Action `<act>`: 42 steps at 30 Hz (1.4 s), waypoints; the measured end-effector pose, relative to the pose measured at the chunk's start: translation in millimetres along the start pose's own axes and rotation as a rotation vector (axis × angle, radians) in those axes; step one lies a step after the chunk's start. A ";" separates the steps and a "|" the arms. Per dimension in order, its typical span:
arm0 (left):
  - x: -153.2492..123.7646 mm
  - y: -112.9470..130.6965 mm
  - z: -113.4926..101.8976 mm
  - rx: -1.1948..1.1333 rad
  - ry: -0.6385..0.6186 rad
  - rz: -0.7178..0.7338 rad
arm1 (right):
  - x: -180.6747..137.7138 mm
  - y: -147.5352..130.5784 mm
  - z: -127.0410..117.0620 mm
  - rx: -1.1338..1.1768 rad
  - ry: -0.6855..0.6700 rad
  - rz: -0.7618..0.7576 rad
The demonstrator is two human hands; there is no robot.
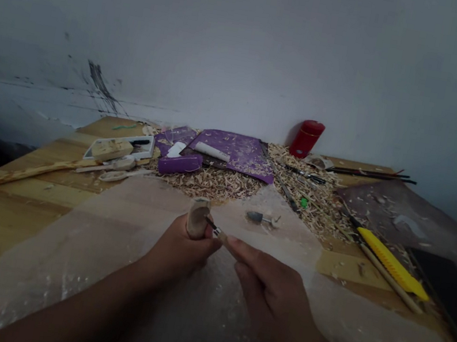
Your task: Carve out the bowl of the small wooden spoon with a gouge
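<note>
My left hand (pixel 180 250) is closed around a small pale wooden piece (pixel 198 217), held upright, with a rounded top and a darker hollow-looking face toward the right. In my right hand (pixel 269 280) is a carving tool (pixel 220 235) with a wooden handle, a bright metal collar and a short dark blade. The blade's tip meets or nearly meets the wooden piece's right side; exact contact is hard to tell. My left thumb lies close beside the tool's collar. Beneath both hands spreads a translucent plastic sheet (pixel 113 233).
Wood shavings (pixel 221 184) are heaped behind my hands, around a purple sheet (pixel 243 150). A small grey-tipped tool (pixel 260 218) lies on the plastic. A yellow cutter (pixel 391 262) is at right, near a dark flat slab (pixel 444 294). A red canister (pixel 306 139) and white tray (pixel 147 149) stand behind.
</note>
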State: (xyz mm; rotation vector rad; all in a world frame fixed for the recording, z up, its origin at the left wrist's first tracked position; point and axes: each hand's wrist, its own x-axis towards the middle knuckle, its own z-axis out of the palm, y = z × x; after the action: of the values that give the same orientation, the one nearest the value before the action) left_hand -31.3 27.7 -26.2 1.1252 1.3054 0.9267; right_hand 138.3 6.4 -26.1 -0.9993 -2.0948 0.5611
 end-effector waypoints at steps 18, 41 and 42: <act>2.0 1.4 -10.1 0.662 0.154 0.303 | -8.6 -5.4 -13.0 -0.642 -0.132 -0.297; 10.0 -4.7 -7.4 0.503 0.166 0.306 | -10.8 15.5 19.3 -0.674 0.029 -0.404; 10.1 -3.8 -7.1 0.477 0.171 0.306 | -10.0 14.1 20.0 -0.672 0.041 -0.404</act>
State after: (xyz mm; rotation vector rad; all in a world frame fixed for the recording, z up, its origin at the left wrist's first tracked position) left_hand -37.9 37.2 -31.9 1.6801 1.5720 0.9745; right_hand 133.9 5.5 -52.1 -0.8720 -2.4080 -0.3918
